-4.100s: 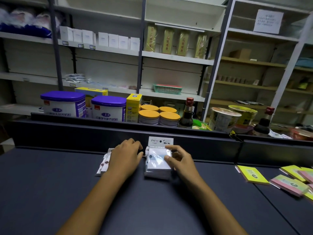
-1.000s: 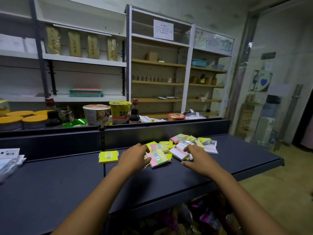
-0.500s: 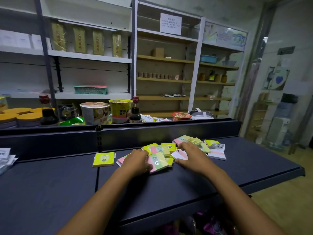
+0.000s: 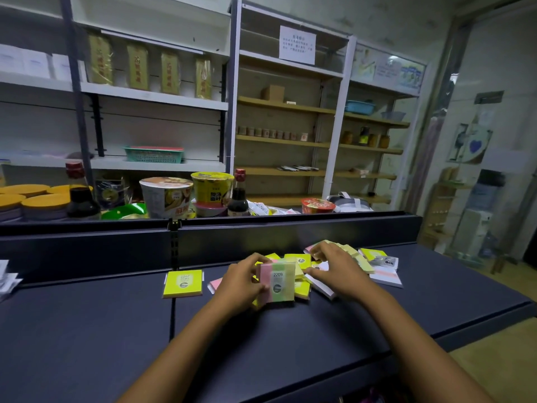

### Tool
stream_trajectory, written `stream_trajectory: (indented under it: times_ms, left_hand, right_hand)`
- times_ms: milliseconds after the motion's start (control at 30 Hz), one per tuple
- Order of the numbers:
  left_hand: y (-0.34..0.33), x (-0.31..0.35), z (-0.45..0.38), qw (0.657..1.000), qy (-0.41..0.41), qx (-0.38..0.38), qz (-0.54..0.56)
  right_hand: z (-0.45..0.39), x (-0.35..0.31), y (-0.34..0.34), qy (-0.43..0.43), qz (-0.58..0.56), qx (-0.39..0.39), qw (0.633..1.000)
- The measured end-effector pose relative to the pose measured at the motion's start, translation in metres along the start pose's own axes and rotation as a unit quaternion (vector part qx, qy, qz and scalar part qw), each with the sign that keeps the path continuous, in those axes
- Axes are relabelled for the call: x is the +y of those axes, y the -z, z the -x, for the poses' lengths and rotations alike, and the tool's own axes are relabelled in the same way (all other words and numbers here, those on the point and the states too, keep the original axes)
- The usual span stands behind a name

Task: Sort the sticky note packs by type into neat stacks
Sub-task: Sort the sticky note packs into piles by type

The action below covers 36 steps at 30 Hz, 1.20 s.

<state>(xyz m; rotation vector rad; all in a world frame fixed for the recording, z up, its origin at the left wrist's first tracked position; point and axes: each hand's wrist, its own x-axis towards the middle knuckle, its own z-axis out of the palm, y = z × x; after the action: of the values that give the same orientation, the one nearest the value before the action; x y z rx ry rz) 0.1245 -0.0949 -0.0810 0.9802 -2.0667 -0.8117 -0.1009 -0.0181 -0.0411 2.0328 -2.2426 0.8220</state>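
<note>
Barely started: one yellow pack (image 4: 183, 283) set left of pile (image 4: 353, 261), left hand (image 4: 242, 282) gripping striped pack (image 4: 277, 283), right hand (image 4: 337, 267) flat on pile.

A dark counter (image 4: 87, 330) runs across the foreground with a raised black back ledge (image 4: 261, 225). Behind it stand white metal shelving (image 4: 151, 96) and wooden shelves (image 4: 290, 141) against a pale wall (image 4: 363, 18). Tan floor (image 4: 494, 359) shows at right, dimly lit.
</note>
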Motion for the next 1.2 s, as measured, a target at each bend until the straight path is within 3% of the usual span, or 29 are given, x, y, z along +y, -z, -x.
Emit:
stream_trajectory:
  times_ms: [133, 400, 667, 900, 1200]
  left_hand:
    - [0.024, -0.007, 0.000, 0.992, 0.005, 0.049, 0.117]
    - [0.041, -0.022, -0.005, 0.939, 0.062, 0.139, 0.309]
    - [0.040, -0.024, -0.006, 0.929, 0.051, 0.158, 0.332]
    - [0.040, -0.021, -0.006, 0.929, 0.053, 0.162, 0.327]
    - [0.041, -0.020, -0.004, 0.919, 0.045, 0.191, 0.341]
  right_hand:
    - [-0.009, 0.000, -0.004, -0.009, -0.010, 0.000, 1.000]
    - [-0.030, -0.012, -0.031, -0.029, 0.000, -0.025, 0.999]
    - [-0.043, -0.016, -0.047, -0.087, 0.074, -0.089, 0.989]
    - [-0.049, -0.022, -0.056, -0.117, 0.094, -0.065, 0.986]
    - [-0.040, -0.032, -0.057, -0.122, -0.122, 0.036, 0.984]
